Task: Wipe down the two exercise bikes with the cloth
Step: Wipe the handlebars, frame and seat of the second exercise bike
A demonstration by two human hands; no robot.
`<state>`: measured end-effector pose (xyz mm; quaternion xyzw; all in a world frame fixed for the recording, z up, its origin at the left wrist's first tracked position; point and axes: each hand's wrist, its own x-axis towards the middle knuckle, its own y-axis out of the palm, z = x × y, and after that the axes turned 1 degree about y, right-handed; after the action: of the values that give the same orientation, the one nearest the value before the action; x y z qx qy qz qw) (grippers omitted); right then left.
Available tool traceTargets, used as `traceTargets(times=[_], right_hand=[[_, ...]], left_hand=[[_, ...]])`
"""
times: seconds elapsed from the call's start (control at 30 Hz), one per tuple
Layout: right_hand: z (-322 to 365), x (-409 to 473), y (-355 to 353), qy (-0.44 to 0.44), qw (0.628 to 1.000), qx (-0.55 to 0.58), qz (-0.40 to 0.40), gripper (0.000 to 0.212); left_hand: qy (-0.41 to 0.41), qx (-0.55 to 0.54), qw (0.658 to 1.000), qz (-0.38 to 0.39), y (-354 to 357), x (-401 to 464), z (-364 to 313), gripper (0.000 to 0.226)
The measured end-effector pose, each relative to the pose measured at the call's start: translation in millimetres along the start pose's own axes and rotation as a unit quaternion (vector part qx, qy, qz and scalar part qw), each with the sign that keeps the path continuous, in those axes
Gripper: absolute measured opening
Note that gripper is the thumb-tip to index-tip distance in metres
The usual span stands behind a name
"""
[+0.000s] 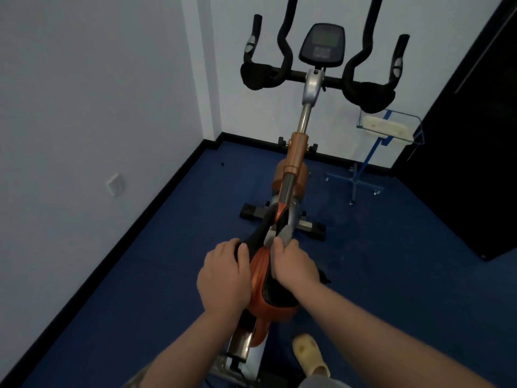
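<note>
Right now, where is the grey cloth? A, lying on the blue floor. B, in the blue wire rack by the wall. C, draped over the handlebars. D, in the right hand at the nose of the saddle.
D: the right hand grips the grey cloth at the saddle nose, while the left hand rests on the saddle's left side.

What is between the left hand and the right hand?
In the head view, the orange and black saddle of the exercise bike lies between the left hand and the right hand, which holds the grey cloth.
</note>
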<state>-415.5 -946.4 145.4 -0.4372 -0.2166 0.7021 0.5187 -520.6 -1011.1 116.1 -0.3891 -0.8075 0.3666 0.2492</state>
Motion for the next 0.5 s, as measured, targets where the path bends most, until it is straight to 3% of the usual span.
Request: traceTargets(times=[0.23, 0.5], right_hand=[[-21, -33, 22, -0.099, 0.989, -0.072, -0.078, 0.064], [14, 44, 4, 0.047, 0.995, 0.088, 0.02, 0.052]], left_hand=[[-0.003, 0.013, 1.0, -0.004, 0, 0, 0, 0.043], [-0.019, 0.033, 0.999, -0.007, -2, -2, -5, 0.044]])
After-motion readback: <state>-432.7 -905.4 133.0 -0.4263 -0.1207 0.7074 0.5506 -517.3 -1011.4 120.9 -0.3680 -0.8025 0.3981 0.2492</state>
